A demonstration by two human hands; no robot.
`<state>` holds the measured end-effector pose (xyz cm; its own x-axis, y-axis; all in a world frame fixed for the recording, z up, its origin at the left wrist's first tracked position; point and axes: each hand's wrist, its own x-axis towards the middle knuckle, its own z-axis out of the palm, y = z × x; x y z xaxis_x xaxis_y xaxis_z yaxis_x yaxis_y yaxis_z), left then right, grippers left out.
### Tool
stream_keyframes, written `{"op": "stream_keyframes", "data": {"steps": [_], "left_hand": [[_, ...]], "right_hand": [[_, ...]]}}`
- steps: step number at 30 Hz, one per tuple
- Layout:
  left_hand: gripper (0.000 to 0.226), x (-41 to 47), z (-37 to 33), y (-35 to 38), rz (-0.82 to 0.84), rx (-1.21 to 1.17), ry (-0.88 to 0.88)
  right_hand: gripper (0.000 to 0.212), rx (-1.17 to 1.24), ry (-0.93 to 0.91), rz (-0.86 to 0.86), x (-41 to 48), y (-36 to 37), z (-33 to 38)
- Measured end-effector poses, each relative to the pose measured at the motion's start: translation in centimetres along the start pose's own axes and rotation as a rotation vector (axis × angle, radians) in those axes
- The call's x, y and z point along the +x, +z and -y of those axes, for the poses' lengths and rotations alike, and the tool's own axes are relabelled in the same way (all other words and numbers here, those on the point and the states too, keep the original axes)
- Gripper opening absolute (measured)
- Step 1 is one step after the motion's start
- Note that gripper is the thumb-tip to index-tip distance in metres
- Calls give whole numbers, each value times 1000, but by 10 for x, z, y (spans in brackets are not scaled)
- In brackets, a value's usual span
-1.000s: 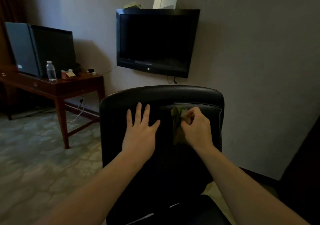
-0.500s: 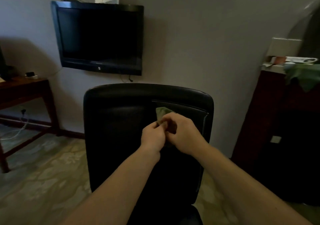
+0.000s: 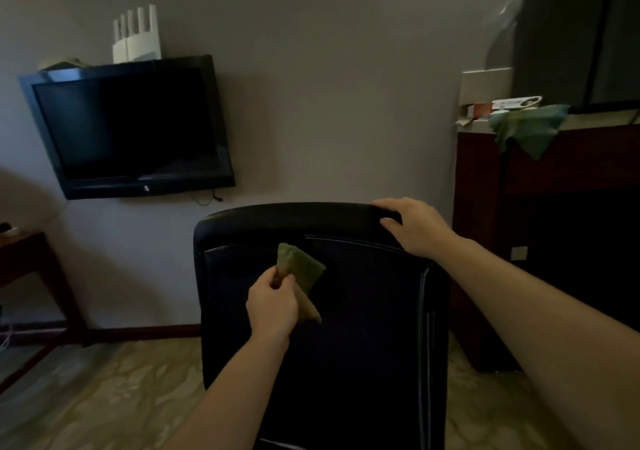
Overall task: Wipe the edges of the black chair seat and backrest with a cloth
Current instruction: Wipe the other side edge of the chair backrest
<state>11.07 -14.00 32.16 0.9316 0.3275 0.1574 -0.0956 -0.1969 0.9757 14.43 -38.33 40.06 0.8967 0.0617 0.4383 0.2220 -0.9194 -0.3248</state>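
The black chair backrest (image 3: pixel 363 328) fills the lower middle of the head view, seen from behind; the seat is hidden. My left hand (image 3: pixel 272 305) holds a small folded green cloth (image 3: pixel 299 271) in front of the upper left of the backrest, just below its top edge. My right hand (image 3: pixel 412 226) rests on the top right corner of the backrest, fingers curled over the rim.
A black wall TV (image 3: pixel 128 127) hangs at left with a white router (image 3: pixel 136 39) on top. A dark wooden cabinet (image 3: pixel 485 241) stands close on the right, a second green cloth (image 3: pixel 526 129) draped over its top. A wooden desk corner (image 3: pixel 24 259) is at far left.
The cloth passed from my right hand to my left. My right hand moved up onto the backrest's top right corner. The view swung right.
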Motion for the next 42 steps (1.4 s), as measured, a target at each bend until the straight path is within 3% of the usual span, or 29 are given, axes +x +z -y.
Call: {"op": "stream_keyframes", "data": {"steps": [4, 7, 15, 21, 24, 27, 36, 42], "left_hand": [[9, -4, -3, 16, -41, 40, 58], [20, -12, -8, 29, -36, 58, 91], [22, -48, -32, 55, -36, 58, 221], [27, -82, -53, 92, 176, 117, 349], [24, -100, -56, 104, 241, 161, 365], [19, -113, -53, 104, 236, 220, 434], [25, -136, -49, 93, 268, 262, 561], [20, -146, -47, 104, 257, 202, 543]], "right_hand": [[42, -29, 5, 4, -29, -21, -18], [43, -12, -8, 7, -52, -45, -30], [46, -36, -12, -58, -142, -92, -42], [29, -121, 52, -13, -189, -122, -20], [37, -82, 85, 12, -203, -125, -13], [49, -67, 94, 41, -214, -125, -10], [50, -188, 90, -8, -243, -133, 3], [36, -148, 107, -20, -267, -136, 13]]}}
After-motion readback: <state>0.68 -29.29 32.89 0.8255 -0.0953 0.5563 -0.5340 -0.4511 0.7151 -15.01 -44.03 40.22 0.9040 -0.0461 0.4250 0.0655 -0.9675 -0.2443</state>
